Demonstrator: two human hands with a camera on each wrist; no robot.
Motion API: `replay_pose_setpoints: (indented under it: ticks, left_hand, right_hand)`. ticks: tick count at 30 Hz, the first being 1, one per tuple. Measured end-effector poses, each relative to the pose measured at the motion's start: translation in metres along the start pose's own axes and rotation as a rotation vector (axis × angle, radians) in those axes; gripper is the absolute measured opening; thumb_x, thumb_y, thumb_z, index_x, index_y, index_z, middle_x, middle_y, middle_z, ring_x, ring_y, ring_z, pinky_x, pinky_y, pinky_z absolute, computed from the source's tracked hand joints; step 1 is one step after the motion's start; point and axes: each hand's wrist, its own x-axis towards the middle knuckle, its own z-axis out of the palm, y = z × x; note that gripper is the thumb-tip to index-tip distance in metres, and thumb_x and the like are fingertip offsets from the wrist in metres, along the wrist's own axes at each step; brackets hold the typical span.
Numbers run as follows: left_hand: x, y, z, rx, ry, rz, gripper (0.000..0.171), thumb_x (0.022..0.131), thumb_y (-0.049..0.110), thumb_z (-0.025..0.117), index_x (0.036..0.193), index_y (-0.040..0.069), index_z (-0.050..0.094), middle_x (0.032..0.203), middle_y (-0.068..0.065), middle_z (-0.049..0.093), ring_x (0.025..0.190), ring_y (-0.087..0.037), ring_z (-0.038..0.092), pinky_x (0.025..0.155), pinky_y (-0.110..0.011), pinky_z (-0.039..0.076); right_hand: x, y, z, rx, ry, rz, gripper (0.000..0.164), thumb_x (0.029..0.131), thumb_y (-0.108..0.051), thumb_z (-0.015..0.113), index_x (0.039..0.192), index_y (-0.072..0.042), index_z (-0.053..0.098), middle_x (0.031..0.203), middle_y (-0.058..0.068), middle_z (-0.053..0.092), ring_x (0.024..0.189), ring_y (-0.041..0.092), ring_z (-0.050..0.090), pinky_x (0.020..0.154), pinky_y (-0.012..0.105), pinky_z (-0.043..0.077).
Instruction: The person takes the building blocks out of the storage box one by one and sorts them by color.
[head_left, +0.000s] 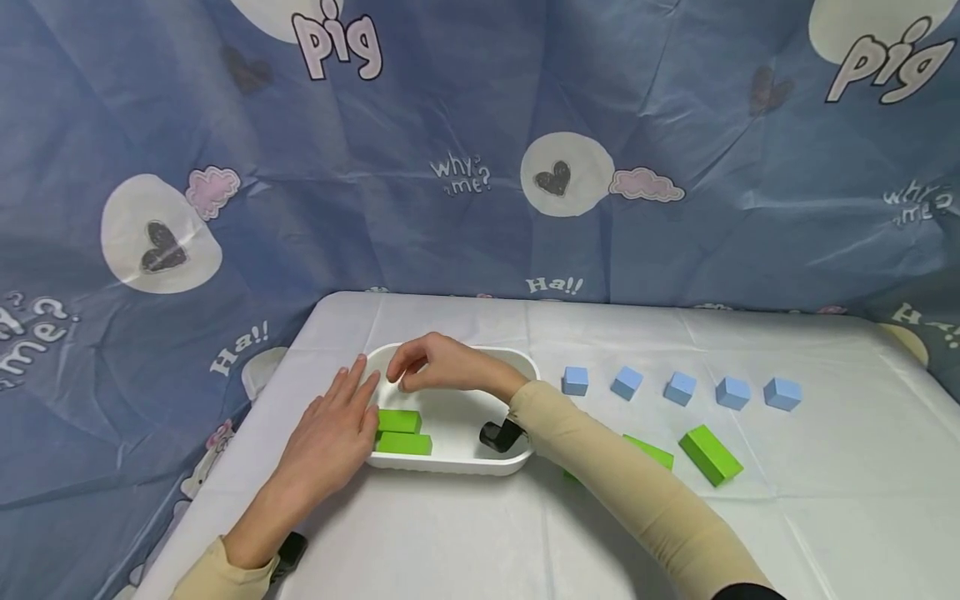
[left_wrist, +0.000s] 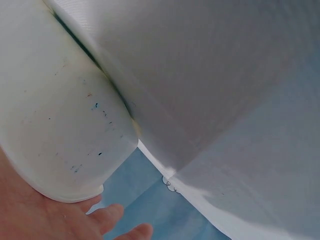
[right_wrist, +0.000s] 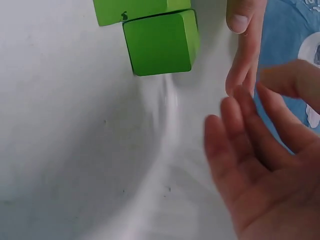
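A white oval-ended bin (head_left: 450, 467) sits on the table. Two green blocks, a rear one (head_left: 399, 421) and a front one (head_left: 405, 443), lie side by side at its left end. My left hand (head_left: 330, 433) rests along that end with straight fingers; the left wrist view has the bin's outer wall (left_wrist: 65, 100) against the palm. Over the inside of the bin hovers my right hand (head_left: 450, 365), fingers loosely bent and holding nothing. In the right wrist view these fingers (right_wrist: 245, 135) are off to the side of the nearer green block (right_wrist: 160, 45).
Several blue cubes, the middle one (head_left: 680, 388) among them, form a row right of the bin. In front of the row lies a green block (head_left: 711, 456), with another green block (head_left: 649, 451) partly behind my right sleeve. A patterned blue cloth (head_left: 480, 233) hangs behind the table.
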Motion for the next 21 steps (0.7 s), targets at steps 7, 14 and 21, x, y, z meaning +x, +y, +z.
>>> replay_pose_setpoints:
  ticks: [7,14,21]
  left_hand:
    - [0.000,0.001,0.000,0.003,0.007,-0.003,0.051,0.105,0.024,0.037,0.151,0.003,0.038,0.162,-0.016,0.015,0.147,-0.039,0.016,0.107,-0.068,0.021]
    - [0.000,0.000,0.001,-0.004,0.012,0.000,0.050,0.105,0.023,0.038,0.151,0.003,0.039,0.162,-0.016,0.015,0.147,-0.039,0.016,0.107,-0.068,0.021]
    - [0.000,0.000,0.001,-0.005,0.022,0.006,0.050,0.104,0.023,0.039,0.150,0.003,0.040,0.162,-0.016,0.016,0.146,-0.039,0.017,0.107,-0.068,0.022]
  right_hand:
    - [0.000,0.002,0.005,-0.059,-0.145,0.093,0.035,0.083,-0.006,0.075,0.116,0.001,0.067,0.113,0.012,0.068,0.097,0.014,0.064,0.085,0.021,0.049]
    - [0.002,0.005,0.011,-0.113,-0.187,0.134,0.042,0.081,-0.008,0.080,0.118,0.002,0.065,0.111,0.010,0.068,0.101,0.021,0.063,0.086,0.019,0.048]
    - [0.001,0.004,0.015,-0.152,-0.199,0.151,0.041,0.078,-0.010,0.084,0.115,-0.004,0.067,0.105,0.000,0.067,0.101,0.017,0.062,0.087,0.018,0.047]
